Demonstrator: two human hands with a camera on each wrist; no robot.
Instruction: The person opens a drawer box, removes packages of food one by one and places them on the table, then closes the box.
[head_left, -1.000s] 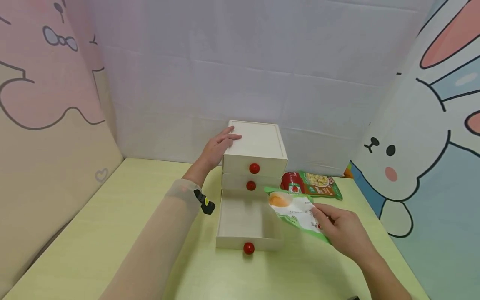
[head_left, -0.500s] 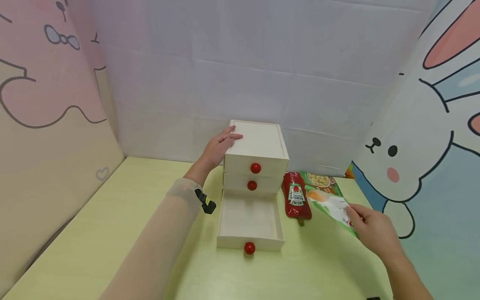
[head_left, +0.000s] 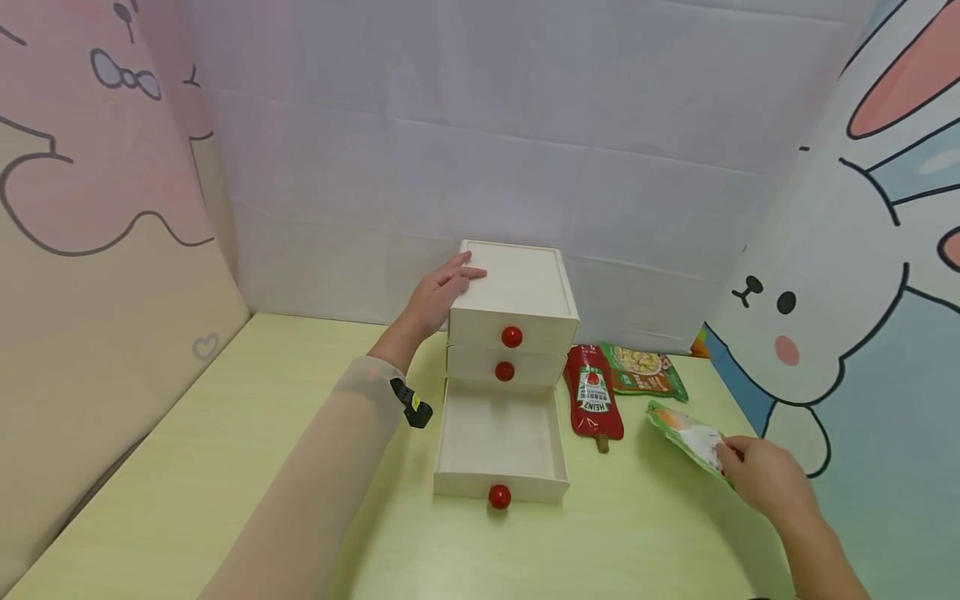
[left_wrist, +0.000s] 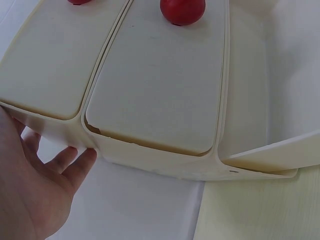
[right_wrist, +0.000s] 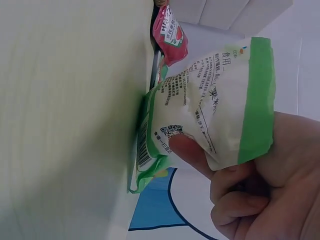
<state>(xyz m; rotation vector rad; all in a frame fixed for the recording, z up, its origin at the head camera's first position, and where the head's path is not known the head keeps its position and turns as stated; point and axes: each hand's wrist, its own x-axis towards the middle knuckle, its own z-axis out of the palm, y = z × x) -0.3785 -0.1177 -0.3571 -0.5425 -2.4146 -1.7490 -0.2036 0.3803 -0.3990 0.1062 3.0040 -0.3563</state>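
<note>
A white three-tier drawer cabinet [head_left: 517, 279] stands at the back middle, with a red round knob on each drawer. Its bottom drawer [head_left: 461, 485] is pulled out and shows a bare inside; the upper two are closed. My left hand [head_left: 433, 302] rests on the cabinet's top left edge, and the left wrist view shows its fingertips [left_wrist: 84, 162] against the side. With my right hand [head_left: 772, 483] I pinch one end of a green and white food packet [head_left: 688, 435], tilted low over the table at the right. Small print and a barcode cover its face [right_wrist: 200, 100] in the right wrist view.
Right of the cabinet lies a red Heinz ketchup pouch [head_left: 592, 396], its spout towards me. Behind it is a green and brown food packet [head_left: 643, 372]. A white back wall [head_left: 375, 167] and printed side panels [head_left: 825, 292] enclose the pale yellow-green table [head_left: 300, 375].
My right hand has carried the green and white packet rightward, away from the drawer, and lowered it towards the table. The ketchup pouch has come into full view. My left hand stays put.
</note>
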